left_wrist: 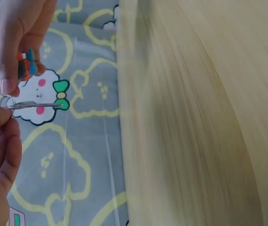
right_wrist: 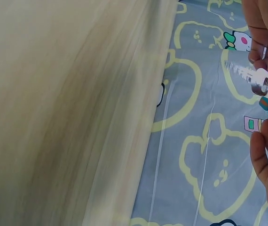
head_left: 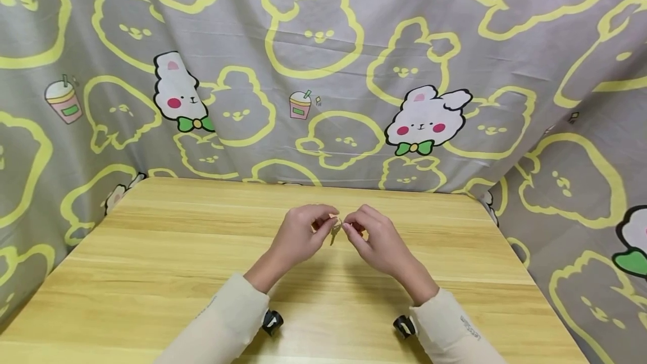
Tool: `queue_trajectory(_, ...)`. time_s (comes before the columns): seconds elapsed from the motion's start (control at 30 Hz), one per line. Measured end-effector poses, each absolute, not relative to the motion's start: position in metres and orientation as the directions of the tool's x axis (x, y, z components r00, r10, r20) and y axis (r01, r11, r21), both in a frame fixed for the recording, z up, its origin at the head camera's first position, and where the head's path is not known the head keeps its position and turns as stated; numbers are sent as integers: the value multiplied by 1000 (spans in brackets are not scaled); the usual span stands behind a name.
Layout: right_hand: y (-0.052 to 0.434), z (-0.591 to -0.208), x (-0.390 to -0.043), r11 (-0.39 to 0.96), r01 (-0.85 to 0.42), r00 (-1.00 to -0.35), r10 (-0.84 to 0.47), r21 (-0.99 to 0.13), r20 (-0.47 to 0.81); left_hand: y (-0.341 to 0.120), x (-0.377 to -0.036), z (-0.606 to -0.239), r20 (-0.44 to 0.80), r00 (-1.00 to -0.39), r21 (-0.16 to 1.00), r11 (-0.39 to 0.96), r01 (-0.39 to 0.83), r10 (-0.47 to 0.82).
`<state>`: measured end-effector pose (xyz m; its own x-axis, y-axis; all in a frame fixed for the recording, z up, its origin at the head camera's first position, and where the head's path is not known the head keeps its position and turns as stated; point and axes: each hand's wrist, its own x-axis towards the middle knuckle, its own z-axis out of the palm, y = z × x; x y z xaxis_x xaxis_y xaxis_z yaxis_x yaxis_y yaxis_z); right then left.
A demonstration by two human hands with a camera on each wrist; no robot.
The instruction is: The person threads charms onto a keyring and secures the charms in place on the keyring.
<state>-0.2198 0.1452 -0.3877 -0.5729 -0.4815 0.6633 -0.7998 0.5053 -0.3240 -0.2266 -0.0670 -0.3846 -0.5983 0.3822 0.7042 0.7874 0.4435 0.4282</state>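
Above the middle of the wooden table (head_left: pixel 151 274), the left hand (head_left: pixel 298 237) pinches a key ring (left_wrist: pixel 5 101) with its small key (left_wrist: pixel 37 105) while the right hand (head_left: pixel 376 240) pinches a colourful charm (left_wrist: pixel 26 66); light, stiff, slippery metal, best held by the ring, its join hidden behind fingertips.

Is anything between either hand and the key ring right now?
Nothing visible. The left hand pinches the key ring with the key hanging from it, and the right hand holds a small colourful charm right beside it, above the table.
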Motion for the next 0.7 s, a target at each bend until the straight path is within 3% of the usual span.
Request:
queue_trajectory(0.13,147,-389,-221,510,-802,-567,-483,-312,668,-67,-228,-386,728,-533,324,468,822,432)
queue_trajectory(0.3,148,-389,-221,515,-800,-570,-488,-310,660,-67,-228,-387,729,-512,276,489,827,455)
queue_trajectory(0.7,147,-390,-222,504,-805,-566,-497,-312,657,-62,-226,-392,737,-585,402,477,782,339)
